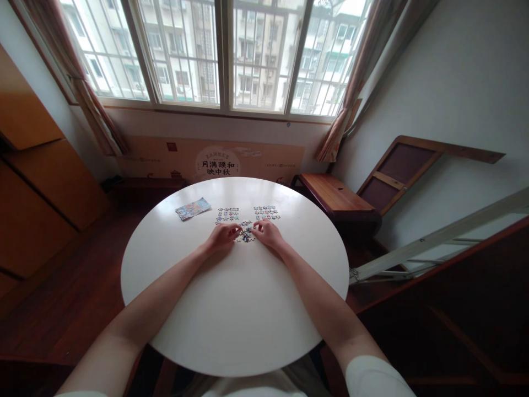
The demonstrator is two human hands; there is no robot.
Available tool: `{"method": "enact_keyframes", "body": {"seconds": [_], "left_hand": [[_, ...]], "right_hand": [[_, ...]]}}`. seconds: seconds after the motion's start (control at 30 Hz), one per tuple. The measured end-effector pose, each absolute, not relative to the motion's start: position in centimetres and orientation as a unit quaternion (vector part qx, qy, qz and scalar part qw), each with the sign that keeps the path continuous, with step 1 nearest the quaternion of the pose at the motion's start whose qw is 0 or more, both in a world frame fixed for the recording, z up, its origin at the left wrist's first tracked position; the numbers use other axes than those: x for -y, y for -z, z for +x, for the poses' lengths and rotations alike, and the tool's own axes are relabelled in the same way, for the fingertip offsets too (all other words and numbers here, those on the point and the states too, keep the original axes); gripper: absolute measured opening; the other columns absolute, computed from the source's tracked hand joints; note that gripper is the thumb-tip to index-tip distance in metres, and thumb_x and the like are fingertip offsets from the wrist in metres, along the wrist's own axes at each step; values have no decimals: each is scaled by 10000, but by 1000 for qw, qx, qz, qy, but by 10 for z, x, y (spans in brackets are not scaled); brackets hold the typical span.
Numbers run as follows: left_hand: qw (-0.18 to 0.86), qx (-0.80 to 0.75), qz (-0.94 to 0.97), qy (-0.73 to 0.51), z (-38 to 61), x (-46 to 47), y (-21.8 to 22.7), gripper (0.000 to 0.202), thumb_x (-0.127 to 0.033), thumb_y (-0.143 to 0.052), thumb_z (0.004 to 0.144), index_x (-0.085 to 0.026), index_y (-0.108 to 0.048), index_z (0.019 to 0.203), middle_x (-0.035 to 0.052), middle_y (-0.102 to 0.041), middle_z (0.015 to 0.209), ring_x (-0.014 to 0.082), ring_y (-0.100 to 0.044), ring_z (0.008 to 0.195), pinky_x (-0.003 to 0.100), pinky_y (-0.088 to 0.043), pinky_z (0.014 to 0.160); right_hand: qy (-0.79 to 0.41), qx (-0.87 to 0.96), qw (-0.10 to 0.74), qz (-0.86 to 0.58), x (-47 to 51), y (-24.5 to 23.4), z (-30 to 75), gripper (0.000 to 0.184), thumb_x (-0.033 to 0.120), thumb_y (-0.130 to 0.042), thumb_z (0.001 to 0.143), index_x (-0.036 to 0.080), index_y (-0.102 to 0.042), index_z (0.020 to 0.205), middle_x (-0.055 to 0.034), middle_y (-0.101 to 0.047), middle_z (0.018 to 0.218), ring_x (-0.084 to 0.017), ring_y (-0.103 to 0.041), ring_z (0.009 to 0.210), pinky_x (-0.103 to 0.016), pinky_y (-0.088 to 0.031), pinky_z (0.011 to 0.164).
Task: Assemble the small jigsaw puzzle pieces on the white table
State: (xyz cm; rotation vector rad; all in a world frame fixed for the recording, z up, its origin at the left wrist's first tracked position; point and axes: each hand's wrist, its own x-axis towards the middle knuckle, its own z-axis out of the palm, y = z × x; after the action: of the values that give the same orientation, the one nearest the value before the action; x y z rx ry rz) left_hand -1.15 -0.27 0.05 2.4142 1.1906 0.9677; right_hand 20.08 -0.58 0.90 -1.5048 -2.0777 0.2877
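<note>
A small heap of jigsaw puzzle pieces (247,237) lies on the round white table (231,309). My left hand (223,236) is at the heap's left side, its thumb and fingers curled together at the pieces. From the right, my right hand (266,232) reaches to the same heap with its fingers pinched. Whatever either hand grips is too small to make out. Beyond the hands, loose pieces lie in rows, one group at the left (228,212) and another at the right (266,210). A colourful printed sheet (193,209) rests left of the rows.
Past the table's far edge, a printed cardboard panel (177,157) leans under the barred window (185,55). A wooden bench or chair (336,193) stands at the right, near a metal folding frame (413,248). Wooden cabinets (49,182) stand at the left.
</note>
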Motion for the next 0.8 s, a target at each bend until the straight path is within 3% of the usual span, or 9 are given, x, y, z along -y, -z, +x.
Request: {"method": "enact_keyframes", "body": {"seconds": [0.3, 0.57, 0.8], "left_hand": [[144, -414, 834, -336, -11, 4, -3, 199, -244, -522, 803, -170, -692, 876, -13, -607, 581, 72, -503, 516, 167, -365, 555], [137, -408, 837, -338, -11, 4, -3, 204, -247, -521, 805, -168, -688, 891, -7, -616, 597, 78, -519, 534, 175, -373, 572], [151, -414, 831, -340, -11, 6, -4, 204, -266, -526, 806, -160, -693, 859, -6, -600, 575, 77, -495, 516, 175, -361, 551]], "right_hand": [[-154, 773, 321, -525, 4, -8, 203, 203, 234, -597, 733, 217, -586, 936, 7, -641, 808, -106, -548, 637, -224, -410, 626], [-228, 720, 392, -526, -6, -3, 206, 56, 215, -570, 702, 165, -574, 728, -7, -621, 694, -103, -553, 583, -225, -442, 580], [-228, 729, 428, -483, -5, -6, 202, 71, 203, -546, 728, 163, -598, 755, -17, -624, 712, -113, -569, 622, -236, -463, 602]]}}
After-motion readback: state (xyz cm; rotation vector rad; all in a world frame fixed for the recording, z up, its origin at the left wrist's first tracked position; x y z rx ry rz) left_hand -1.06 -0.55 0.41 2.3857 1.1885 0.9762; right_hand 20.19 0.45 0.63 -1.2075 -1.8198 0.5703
